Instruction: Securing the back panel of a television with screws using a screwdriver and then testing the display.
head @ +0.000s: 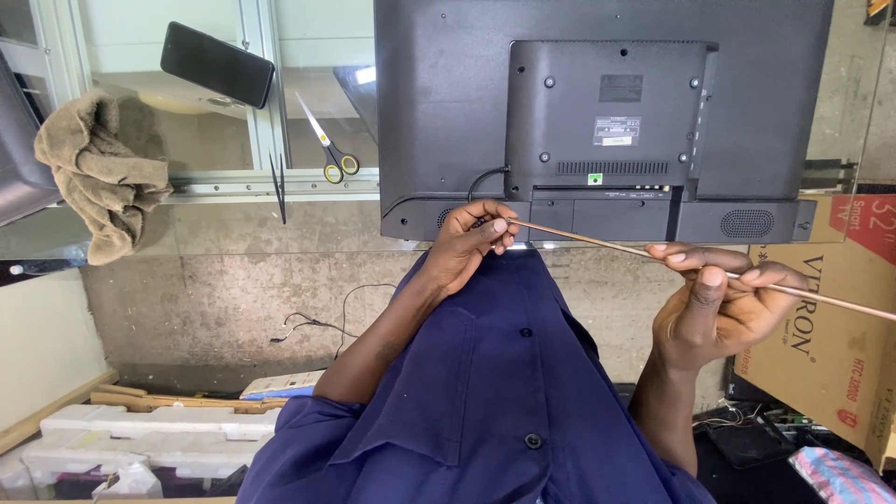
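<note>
a thin copper-coloured rod (pixel 653 254) runs across the view between the person's two hands, slanting from the lower edge of the television back panel (pixel 597 112) out to the right edge of the picture. in this view the person's body shows at the bottom with the navy shirt (pixel 485 392), so the hand seen on the picture's left side is taken as the left hand (pixel 471 243); it is closed around the rod's near end, fingertips pinched on it just under the panel, beside a black cable (pixel 485 175) that leaves the casing. the right hand (pixel 719 303) grips the rod further along, thumb and fingers clamped over it, well apart from the other hand. the rod looks straight, smooth and slim, with a pinkish metallic sheen. its far end is cut off by the frame, and its near tip is hidden inside the left fist, so it cannot be told whether it touches the panel. scissors (pixel 329 149), a dark phone (pixel 217 63) and a brown cloth (pixel 98 173) rest on the glass counter (pixel 271 185); a cardboard box (pixel 840 317) sits partly out of view.
</note>
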